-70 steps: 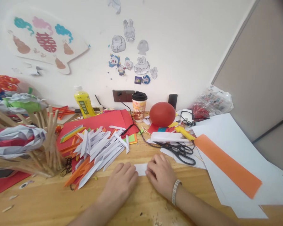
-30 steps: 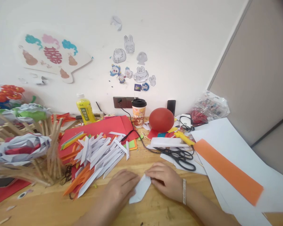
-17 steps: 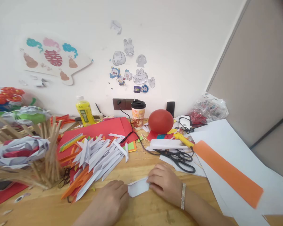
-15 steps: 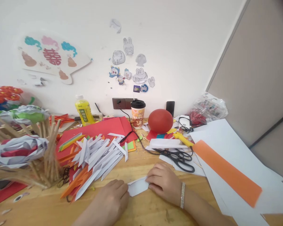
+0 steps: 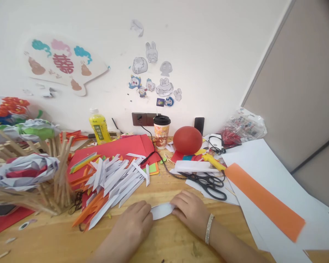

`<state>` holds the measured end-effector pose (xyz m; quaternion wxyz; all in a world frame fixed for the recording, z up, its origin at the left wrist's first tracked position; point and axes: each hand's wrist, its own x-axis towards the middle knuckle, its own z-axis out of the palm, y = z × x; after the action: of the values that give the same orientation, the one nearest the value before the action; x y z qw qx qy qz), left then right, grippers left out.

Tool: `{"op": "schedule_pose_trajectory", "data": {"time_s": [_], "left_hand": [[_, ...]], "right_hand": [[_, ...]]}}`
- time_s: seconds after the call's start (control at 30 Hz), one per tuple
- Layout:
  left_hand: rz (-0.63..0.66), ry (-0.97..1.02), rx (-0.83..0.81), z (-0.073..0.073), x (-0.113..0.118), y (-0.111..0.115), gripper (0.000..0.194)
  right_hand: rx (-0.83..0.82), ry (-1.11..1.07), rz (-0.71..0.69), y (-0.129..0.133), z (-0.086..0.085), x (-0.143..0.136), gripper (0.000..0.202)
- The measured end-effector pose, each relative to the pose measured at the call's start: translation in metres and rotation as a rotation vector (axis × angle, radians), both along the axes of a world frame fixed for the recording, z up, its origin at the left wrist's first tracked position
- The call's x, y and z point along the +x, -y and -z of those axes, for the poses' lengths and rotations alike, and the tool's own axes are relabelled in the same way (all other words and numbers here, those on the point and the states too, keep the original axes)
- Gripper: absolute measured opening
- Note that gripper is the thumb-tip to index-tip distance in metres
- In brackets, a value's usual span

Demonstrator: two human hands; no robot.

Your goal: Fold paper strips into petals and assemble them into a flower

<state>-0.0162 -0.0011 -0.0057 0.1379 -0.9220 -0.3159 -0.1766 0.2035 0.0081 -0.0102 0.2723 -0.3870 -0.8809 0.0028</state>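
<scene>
A small white piece of paper (image 5: pixel 162 211) lies between my hands, low over the wooden table (image 5: pixel 170 244), its long edges curved. My left hand (image 5: pixel 138 221) is closed on its left end, fingers curled and fingertips partly hidden. On the right end, my right hand (image 5: pixel 190 210) pinches the paper between thumb and fingers; a sparkling bracelet is round that wrist. Left of my hands is a heap of folded white paper strips (image 5: pixel 117 179), with orange strips (image 5: pixel 91 210) beneath. Black-handled scissors (image 5: pixel 208 182) rest just beyond my right hand.
Bundled sticks (image 5: pixel 61 175) and paper flowers (image 5: pixel 27 171) crowd the left. At the back stand a yellow bottle (image 5: pixel 100 128), a lidded cup (image 5: pixel 161 133) and a red balloon (image 5: pixel 187 140). An orange strip (image 5: pixel 265 201) lies across white sheets (image 5: pixel 252 157) at right. A black cable (image 5: pixel 166 170) crosses the table.
The paper between my hands has gone from a flatter, wider shape to a narrower, curved one. Both hands keep their hold, and the left has shifted slightly up and right.
</scene>
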Motion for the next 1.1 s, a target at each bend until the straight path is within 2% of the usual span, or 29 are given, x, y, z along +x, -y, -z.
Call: {"op": "schedule_pose_trajectory", "data": {"time_s": [0.17, 0.33, 0.6, 0.8, 1.0, 1.1], "left_hand": [[-0.053, 0.125, -0.142, -0.002, 0.002, 0.002, 0.029], [-0.123, 0.194, -0.241, -0.008, 0.003, 0.003, 0.031], [-0.194, 0.153, -0.187, 0.002, 0.008, -0.002, 0.032], [-0.264, 0.105, -0.179, 0.006, 0.014, -0.003, 0.033], [-0.224, 0.122, -0.27, 0.005, 0.008, -0.004, 0.028], [-0.231, 0.12, -0.258, 0.003, 0.008, -0.003, 0.028]], "right_hand": [[0.05, 0.004, -0.017, 0.001, 0.0, -0.002, 0.014], [-0.09, -0.013, 0.027, -0.001, -0.001, -0.004, 0.008], [-0.213, -0.125, 0.152, 0.003, -0.002, -0.01, 0.012], [-0.18, -0.025, 0.234, -0.001, 0.003, -0.013, 0.015], [-0.274, -0.073, 0.129, 0.0, -0.006, -0.008, 0.015], [-0.276, -0.079, 0.157, 0.002, -0.007, -0.009, 0.015]]}}
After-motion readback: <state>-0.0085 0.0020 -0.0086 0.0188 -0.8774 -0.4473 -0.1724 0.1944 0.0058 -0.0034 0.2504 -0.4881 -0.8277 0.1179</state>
